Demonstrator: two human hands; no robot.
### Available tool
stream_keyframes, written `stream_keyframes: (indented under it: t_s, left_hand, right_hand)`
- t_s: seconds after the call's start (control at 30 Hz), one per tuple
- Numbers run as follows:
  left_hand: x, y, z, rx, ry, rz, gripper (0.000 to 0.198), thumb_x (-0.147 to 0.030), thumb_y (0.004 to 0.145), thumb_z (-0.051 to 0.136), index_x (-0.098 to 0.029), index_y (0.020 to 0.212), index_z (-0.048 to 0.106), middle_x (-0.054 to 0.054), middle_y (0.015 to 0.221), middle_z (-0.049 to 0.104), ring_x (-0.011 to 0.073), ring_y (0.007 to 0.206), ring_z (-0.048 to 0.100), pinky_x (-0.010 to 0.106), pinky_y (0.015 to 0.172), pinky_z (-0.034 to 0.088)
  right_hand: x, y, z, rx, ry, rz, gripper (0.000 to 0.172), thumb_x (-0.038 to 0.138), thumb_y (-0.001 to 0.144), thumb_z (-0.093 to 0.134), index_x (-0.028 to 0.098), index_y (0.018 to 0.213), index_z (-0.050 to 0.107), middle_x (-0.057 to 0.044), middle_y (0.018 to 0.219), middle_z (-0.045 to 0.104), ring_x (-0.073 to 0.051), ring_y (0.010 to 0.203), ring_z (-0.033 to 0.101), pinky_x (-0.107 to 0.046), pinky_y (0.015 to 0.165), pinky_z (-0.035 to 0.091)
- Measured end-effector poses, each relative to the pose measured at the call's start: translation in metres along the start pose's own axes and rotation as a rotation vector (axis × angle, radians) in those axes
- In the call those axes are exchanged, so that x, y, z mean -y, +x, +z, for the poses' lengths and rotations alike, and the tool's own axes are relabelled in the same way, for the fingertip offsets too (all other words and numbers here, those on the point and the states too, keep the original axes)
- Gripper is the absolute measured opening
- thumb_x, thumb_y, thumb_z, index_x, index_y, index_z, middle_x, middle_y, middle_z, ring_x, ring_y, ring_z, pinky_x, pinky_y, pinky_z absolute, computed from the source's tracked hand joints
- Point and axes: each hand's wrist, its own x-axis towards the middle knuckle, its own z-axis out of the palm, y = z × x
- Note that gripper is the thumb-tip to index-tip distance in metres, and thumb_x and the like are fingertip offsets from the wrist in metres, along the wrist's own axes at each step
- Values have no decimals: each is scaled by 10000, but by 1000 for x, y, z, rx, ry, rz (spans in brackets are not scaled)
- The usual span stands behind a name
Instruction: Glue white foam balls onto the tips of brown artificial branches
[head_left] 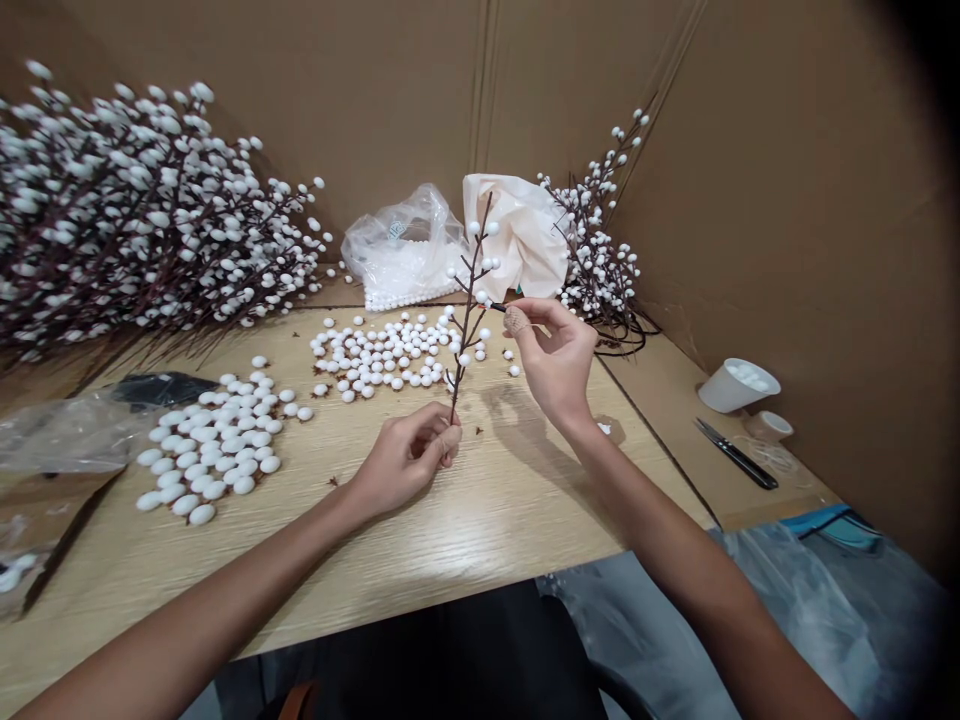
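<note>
My left hand (pixel 411 452) is closed around the lower end of a dark brown twig (pixel 468 318), which stands nearly upright above the wooden table (pixel 465 560). Several white berries sit on its short side shoots. To the right of the twig, my right hand (pixel 553 350) pinches a thin dark stick-like tool (pixel 498 307); its tip is at a white berry on the twig. Behind the twig lies a scattered group of white berries (pixel 375 355). Another pile of larger-looking white berries (pixel 217 440) lies left of my left hand.
Finished-looking berry branches (pixel 150 210) fill the back left, with a smaller bunch (pixel 600 240) at the back right. A clear bag of white balls (pixel 405 260) stands at the back. At right are a white cup (pixel 731 388) and dark-handled scissors or snips (pixel 739 458).
</note>
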Motion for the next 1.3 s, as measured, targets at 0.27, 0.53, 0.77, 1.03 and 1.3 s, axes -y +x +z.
stream_keyframes:
  t_s: [0.27, 0.53, 0.77, 1.03, 1.3]
  left_hand:
    - [1, -1, -1, 7, -10, -19, 169, -332, 913, 488, -165, 919, 513, 5, 669, 593, 115, 595, 562, 226, 570, 449]
    - [-1, 0, 0, -5, -39, -14, 169, -326, 916, 483, -160, 932, 511, 2, 659, 569, 115, 592, 540, 232, 570, 438]
    - [-1, 0, -1, -6, -29, -14, 170, -326, 917, 479, -162, 949, 514, 0, 659, 568, 114, 595, 542, 234, 575, 438]
    - [-1, 0, 0, -1, -31, -30, 170, -330, 916, 484, -166, 951, 514, 1, 663, 568, 114, 602, 538, 234, 572, 436]
    - [1, 0, 0, 1, -24, -12, 171, -325, 916, 487, -163, 962, 518, -2, 652, 571, 109, 590, 530, 229, 560, 423]
  right_hand:
    - [1, -1, 0, 34, -35, -42, 58, 228, 791, 623, 181, 810, 652, -14, 781, 644, -108, 714, 605, -259, 662, 518]
    - [5, 4, -3, -62, 1, 13, 80, 262, 779, 649, 183, 781, 633, 1, 730, 624, -99, 669, 584, -242, 619, 529]
    - [10, 4, -3, -52, 17, -82, 69, 274, 807, 625, 206, 814, 617, -2, 778, 617, -104, 701, 589, -242, 624, 541]
    - [9, 0, -1, 25, 46, -78, 99, 298, 820, 618, 201, 838, 627, -2, 788, 621, -101, 716, 585, -232, 609, 527]
    - [9, 1, -2, 22, 28, -24, 133, 322, 808, 631, 189, 822, 627, 6, 755, 617, -87, 665, 567, -222, 576, 494]
